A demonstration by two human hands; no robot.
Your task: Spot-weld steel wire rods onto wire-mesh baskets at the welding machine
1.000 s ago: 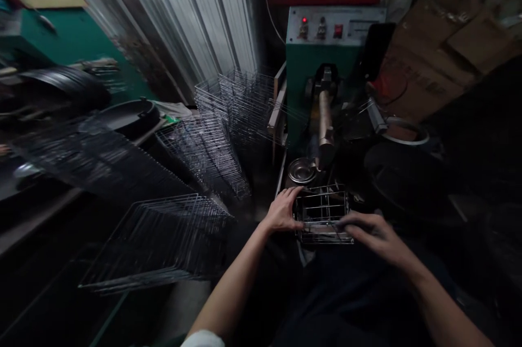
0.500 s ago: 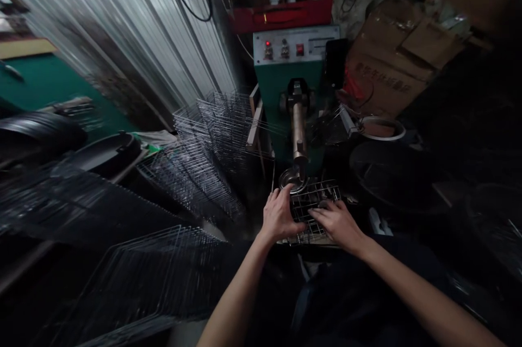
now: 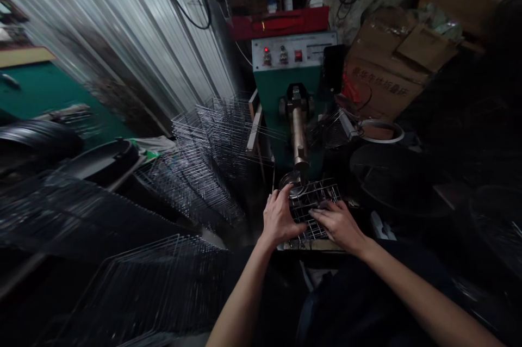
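Note:
A small wire rack (image 3: 312, 198) with crossed metal rods lies under the machine's brass-coloured arm (image 3: 299, 132). My left hand (image 3: 280, 219) spans the rack's left edge, its thumb over the near rods and its forefinger reaching towards a round metal dish (image 3: 290, 179). On the right side, my right hand (image 3: 338, 225) rests on the rods, fingers closed together against them. A small dark piece by its fingertips is too dim to name. The dish sits just below the arm's lower end, at the rack's far left corner. The undersides of both hands are hidden.
A green machine (image 3: 271, 88) with a lit red lamp stands ahead. Stacked wire grids (image 3: 204, 156) lean at left, and more grids (image 3: 150, 276) stand nearer. To the right are a cardboard box (image 3: 383, 75), a white-rimmed bucket (image 3: 381, 130) and a dark round tub (image 3: 391, 178).
The view has tilted slightly, so the machine and background sit a little lower. Both hands keep nearly the same place on the wire rack.

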